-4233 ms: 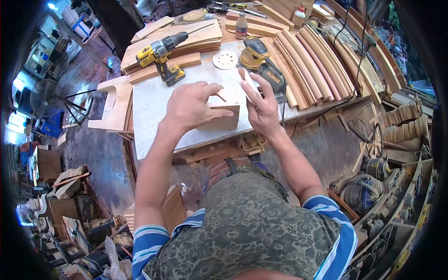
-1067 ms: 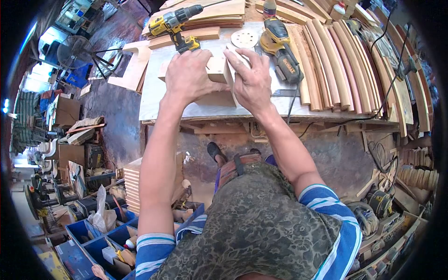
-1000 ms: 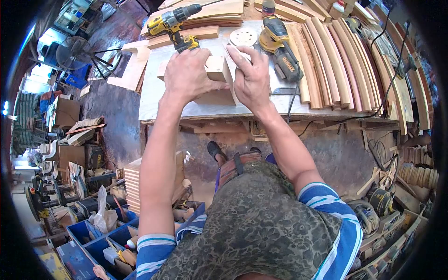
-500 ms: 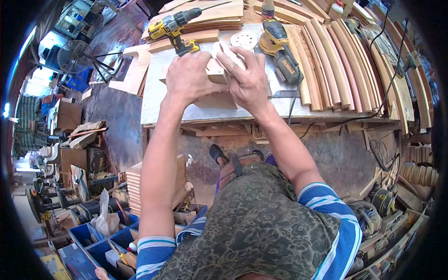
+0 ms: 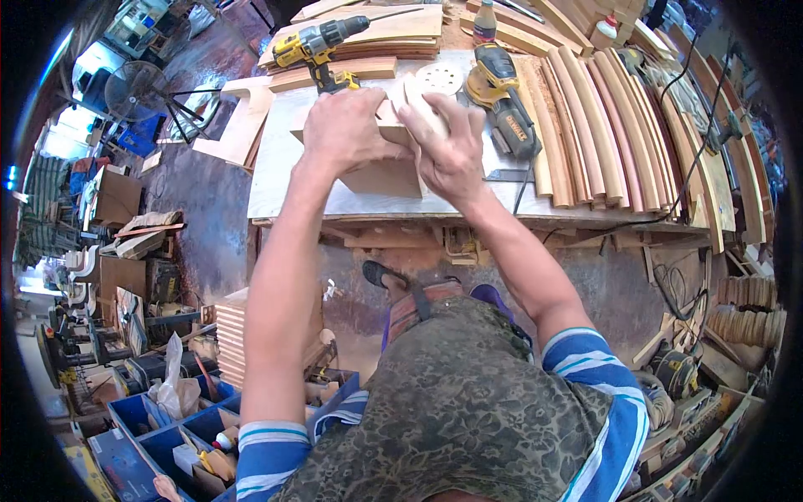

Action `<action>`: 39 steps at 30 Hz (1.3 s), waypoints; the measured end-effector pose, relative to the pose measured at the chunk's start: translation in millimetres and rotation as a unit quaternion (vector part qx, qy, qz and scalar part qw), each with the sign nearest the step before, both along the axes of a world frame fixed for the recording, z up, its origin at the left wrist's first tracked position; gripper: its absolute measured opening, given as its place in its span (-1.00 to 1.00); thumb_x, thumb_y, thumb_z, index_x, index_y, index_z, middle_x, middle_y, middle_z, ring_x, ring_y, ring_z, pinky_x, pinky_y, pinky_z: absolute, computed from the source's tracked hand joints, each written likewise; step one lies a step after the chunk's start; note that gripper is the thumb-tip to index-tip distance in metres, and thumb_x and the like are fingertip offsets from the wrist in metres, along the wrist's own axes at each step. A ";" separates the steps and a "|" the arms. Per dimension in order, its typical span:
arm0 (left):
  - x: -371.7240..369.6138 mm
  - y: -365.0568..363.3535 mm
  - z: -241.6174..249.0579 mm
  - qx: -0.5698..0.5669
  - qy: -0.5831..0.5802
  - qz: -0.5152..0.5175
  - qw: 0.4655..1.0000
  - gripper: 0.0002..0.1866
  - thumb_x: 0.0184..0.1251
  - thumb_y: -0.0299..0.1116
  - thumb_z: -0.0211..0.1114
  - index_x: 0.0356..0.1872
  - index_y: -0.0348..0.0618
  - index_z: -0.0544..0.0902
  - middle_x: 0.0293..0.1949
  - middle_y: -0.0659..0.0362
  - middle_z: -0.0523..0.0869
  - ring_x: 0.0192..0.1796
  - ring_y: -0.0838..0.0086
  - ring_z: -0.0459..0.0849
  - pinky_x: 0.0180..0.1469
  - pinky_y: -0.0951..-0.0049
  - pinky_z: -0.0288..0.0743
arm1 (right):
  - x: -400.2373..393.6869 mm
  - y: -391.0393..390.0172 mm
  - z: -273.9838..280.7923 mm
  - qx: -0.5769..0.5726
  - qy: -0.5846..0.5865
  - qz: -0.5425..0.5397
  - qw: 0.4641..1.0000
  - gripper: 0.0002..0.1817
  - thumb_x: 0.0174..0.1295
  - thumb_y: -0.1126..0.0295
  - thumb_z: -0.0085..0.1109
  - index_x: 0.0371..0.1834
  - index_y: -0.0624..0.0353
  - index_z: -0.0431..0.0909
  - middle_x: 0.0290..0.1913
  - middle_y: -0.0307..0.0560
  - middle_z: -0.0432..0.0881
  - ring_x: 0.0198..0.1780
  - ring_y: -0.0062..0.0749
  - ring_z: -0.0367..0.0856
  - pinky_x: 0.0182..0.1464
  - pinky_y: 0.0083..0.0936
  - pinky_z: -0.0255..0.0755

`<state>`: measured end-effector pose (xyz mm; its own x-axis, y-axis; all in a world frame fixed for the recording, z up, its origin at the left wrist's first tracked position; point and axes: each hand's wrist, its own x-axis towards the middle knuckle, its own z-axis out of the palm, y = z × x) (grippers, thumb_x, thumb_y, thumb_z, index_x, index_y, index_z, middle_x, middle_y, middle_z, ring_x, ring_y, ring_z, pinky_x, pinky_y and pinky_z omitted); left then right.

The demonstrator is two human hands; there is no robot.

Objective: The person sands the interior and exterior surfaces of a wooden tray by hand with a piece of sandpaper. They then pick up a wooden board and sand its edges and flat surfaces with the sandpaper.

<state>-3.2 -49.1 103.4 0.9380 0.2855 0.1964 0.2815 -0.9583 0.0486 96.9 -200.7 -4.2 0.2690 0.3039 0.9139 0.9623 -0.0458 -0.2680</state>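
A pale wooden box-like piece point(image 5: 385, 177) stands on the white-topped workbench near its front edge. My left hand point(image 5: 347, 132) is wrapped over its top left side, fingers curled around the wood. At the right side of the piece, my right hand point(image 5: 450, 151) presses a whitish, rounded sheet, apparently sandpaper point(image 5: 421, 113), against the wood. The fingers of that hand are bent around the sheet, and its far side is hidden. Just beyond the hands lies a white sanding disc point(image 5: 439, 78) with holes.
A yellow drill point(image 5: 316, 52) with a long bit stands behind my left hand. To the right lie a sander point(image 5: 506, 100) with a cord and several curved wooden strips point(image 5: 585, 125). Stacked boards point(image 5: 401, 33) are at the back. Below left is a blue divided bin point(image 5: 159, 443).
My right hand has shifted slightly down along the wooden piece, its fingers bent differently around the sheet. My left hand keeps its hold. The view has moved a little.
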 end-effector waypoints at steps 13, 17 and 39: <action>15.5 0.6 12.6 -0.002 0.075 0.028 0.997 -0.17 -0.30 0.40 0.72 -0.14 -0.07 0.75 -0.17 -0.02 0.87 -0.06 -0.01 0.85 0.02 0.02 0.69 | 3.2 5.8 -1.1 0.031 0.029 -0.024 0.999 -0.33 0.06 0.56 0.36 0.33 -0.17 0.77 0.26 0.07 0.59 0.09 -0.03 0.52 0.14 -0.15 0.38; 20.7 4.7 9.4 -0.002 0.074 0.031 0.997 -0.21 -0.24 0.35 0.71 -0.08 -0.06 0.77 -0.14 -0.02 0.87 -0.04 -0.01 0.86 0.03 0.02 0.70 | 18.4 16.4 3.6 0.001 0.029 0.007 1.000 -0.35 0.12 0.61 0.35 0.34 -0.11 0.77 0.26 0.09 0.59 0.14 -0.01 0.50 0.19 -0.17 0.38; 37.8 11.7 19.6 -0.017 0.097 0.025 0.995 -0.11 -0.30 0.41 0.71 -0.05 -0.12 0.78 -0.17 0.01 0.90 -0.04 0.08 0.89 0.03 0.08 0.75 | 27.0 21.7 8.1 -0.009 0.002 -0.002 1.000 -0.39 0.12 0.47 0.39 0.32 -0.22 0.77 0.24 0.04 0.59 0.08 -0.02 0.52 0.11 -0.16 0.37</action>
<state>34.6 -37.4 123.0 0.9418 0.3361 0.0025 0.3359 -0.9416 0.0219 123.9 -179.0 3.9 0.2734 0.3200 0.9071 0.9612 -0.0548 -0.2704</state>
